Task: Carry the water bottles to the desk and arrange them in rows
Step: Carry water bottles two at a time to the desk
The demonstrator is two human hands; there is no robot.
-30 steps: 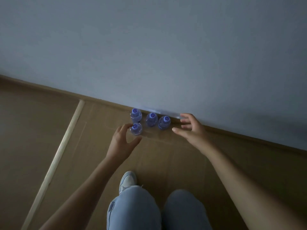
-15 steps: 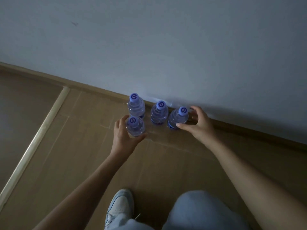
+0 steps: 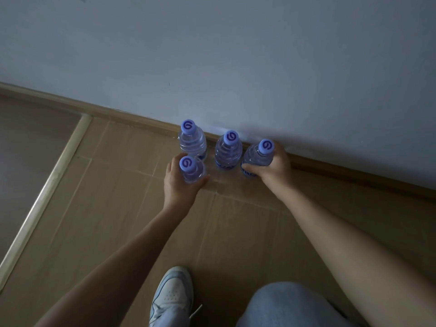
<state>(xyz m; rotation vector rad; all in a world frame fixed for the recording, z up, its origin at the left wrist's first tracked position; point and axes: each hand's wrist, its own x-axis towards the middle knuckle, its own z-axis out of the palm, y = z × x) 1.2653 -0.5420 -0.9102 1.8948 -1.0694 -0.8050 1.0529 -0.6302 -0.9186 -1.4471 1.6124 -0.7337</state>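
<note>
Four small clear plastic water bottles stand on the wooden floor (image 3: pixel 106 208) in the middle of the frame, each with ribbed shoulders and a light purple cap marked with a darker swirl. Three sit in a line along the baseboard (image 3: pixel 354 175) under the pale wall (image 3: pixel 236 55); the fourth stands in front of the left one, nearer to you.

Your left hand (image 3: pixel 179 185) grasps the front bottle (image 3: pixel 192 172), fingers and thumb curled round its body below the cap. Your right hand (image 3: pixel 274 167) grips the right bottle (image 3: pixel 258 156), at the right end of the line, thumb across its near side and fingers wrapped behind. The back-left bottle (image 3: pixel 191 141) and the middle bottle (image 3: pixel 228 149) stand free, close beside each other but apart.

Every bottle has its long axis near vertical, cap up toward the camera. The right bottle leans, its cap tipped to the upper right and its base toward the middle bottle.

Your light trainer (image 3: pixel 172 293) and a pale denim knee (image 3: pixel 283 305) show at the bottom of the frame.
</note>
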